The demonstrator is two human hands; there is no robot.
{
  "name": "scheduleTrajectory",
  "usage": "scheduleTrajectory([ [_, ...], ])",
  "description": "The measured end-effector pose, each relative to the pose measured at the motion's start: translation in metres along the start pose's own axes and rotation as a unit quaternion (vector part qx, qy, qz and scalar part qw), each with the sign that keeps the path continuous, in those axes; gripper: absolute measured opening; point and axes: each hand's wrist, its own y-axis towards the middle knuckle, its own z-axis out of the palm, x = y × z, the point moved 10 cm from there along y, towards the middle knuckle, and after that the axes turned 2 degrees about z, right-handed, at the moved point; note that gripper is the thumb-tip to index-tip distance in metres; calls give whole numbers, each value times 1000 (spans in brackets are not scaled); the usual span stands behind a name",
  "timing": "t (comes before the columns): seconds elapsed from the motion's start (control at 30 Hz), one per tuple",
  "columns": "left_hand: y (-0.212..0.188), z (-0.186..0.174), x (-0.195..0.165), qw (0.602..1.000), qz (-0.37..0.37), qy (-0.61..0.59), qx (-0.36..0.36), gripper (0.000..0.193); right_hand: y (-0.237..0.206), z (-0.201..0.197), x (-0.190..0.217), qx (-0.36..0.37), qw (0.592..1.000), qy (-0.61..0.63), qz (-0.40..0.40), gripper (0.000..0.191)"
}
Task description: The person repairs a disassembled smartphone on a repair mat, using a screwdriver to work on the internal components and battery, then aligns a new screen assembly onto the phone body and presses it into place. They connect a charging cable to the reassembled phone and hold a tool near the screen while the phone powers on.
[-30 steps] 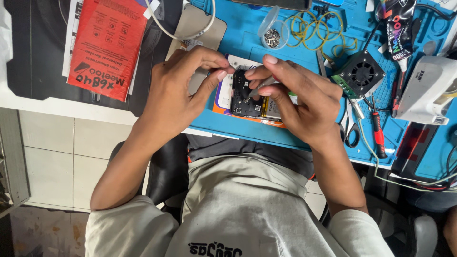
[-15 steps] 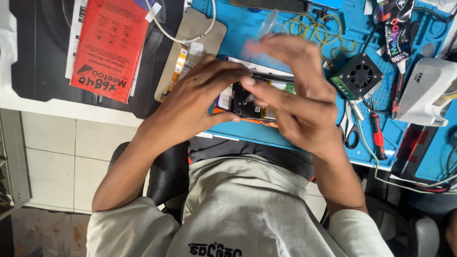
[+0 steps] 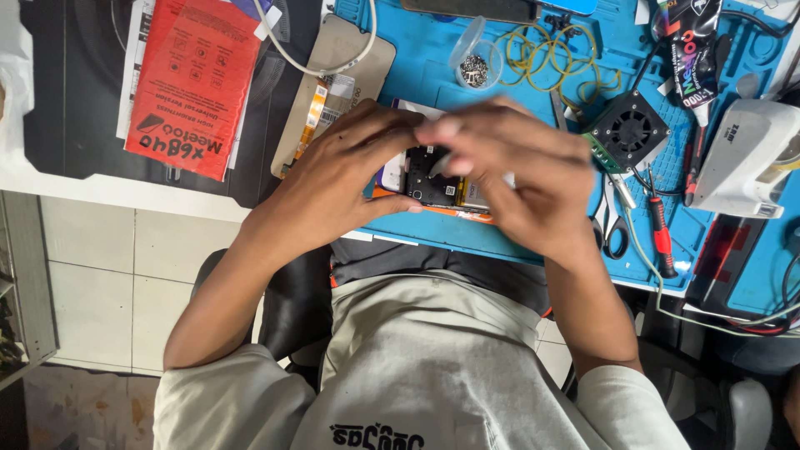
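Observation:
An opened phone (image 3: 433, 185) with its dark circuit board exposed lies on a blue work mat (image 3: 433, 75), on an orange base. My left hand (image 3: 342, 179) curls around the phone's left side and grips it. My right hand (image 3: 517, 167) hovers blurred over the phone's right part, with its fingertips meeting the left hand's above the board. Whether the right hand pinches a small part I cannot tell. Much of the phone is hidden under both hands.
A small clear cup of screws (image 3: 473, 62) and yellow rubber bands (image 3: 550, 54) lie behind the phone. A black fan (image 3: 627, 132), scissors (image 3: 612, 217) and a red-handled screwdriver (image 3: 660, 233) sit at the right. A red packet (image 3: 187, 79) and a tan back cover (image 3: 333, 83) lie at the left.
My right hand swept from the phone's upper edge across its right side, moving fast. My left hand slid further over the phone's left part. The phone stayed in place.

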Motion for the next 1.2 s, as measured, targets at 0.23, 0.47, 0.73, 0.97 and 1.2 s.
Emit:
scheduleTrajectory([
  [0.23, 0, -15, -15, 996, 54, -22, -73, 26, -29, -32, -40, -163, 967, 165, 108, 32],
  [0.47, -4, -24, -25, 986, 81, 21, -141, 20, -38, -36, -46, -190, 961, 157, 126, 31],
  [0.73, -6, -29, -33, 982, 105, 12, -159, 20, -38, -38, -45, -196, 961, 151, 125, 31],
  [0.97, -7, -25, -35, 980, 98, 61, -160, 18, -38, -38, -43, -198, 961, 149, 121, 30],
  [1.2, -4, -20, -21, 988, 48, -35, -142, 18, -42, -43, -47, -224, 956, 119, 146, 31],
])
